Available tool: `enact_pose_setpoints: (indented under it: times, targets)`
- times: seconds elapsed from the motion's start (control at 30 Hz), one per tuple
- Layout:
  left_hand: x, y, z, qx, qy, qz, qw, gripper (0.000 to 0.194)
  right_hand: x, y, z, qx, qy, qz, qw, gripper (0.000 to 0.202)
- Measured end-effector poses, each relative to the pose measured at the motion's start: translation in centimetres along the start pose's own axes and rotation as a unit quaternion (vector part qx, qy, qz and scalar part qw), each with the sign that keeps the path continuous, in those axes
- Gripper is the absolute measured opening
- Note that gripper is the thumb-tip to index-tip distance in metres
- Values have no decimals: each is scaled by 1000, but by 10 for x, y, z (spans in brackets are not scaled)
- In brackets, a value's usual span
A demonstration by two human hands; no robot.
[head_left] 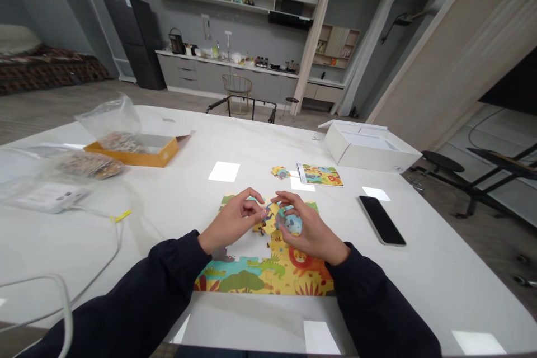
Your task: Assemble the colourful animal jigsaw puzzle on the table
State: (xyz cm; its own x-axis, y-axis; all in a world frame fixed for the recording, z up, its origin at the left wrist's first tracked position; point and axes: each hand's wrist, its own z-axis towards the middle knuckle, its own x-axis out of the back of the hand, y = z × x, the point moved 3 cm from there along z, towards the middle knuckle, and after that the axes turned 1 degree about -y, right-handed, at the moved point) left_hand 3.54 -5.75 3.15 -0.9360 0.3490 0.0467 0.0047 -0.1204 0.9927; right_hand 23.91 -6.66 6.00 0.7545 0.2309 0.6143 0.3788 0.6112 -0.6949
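Pinching a jigsaw piece (272, 220), the right hand (310, 230) faces the curled left hand (233, 220) (grip unclear) above a mostly joined animal puzzle (243, 281) on the table (201, 145), its left-centre unfilled.

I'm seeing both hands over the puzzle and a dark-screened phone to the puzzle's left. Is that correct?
Not quite: the head view shows the dark-screened phone to the right of the puzzle, not left. The left hand and right hand are indeed over the puzzle.
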Motion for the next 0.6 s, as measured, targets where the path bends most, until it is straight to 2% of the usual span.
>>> enact_pose_setpoints:
  times: [0.13,0.27,0.4,0.6]
  targets:
    - [8,-2,-2,-19,28,-47,998,40,3,0,-2,14,19,-2,1000,52]
    - [6,2,-6,-7,6,-23,1000,41,3,1,-2,-17,40,54,998,34]
    - [0,3,-8,3,-30,8,1000,48,-3,6,-1,-71,31,144,987,33]
    - [1,3,-9,4,-32,21,999,49,-5,11,-2,-94,26,160,982,32]
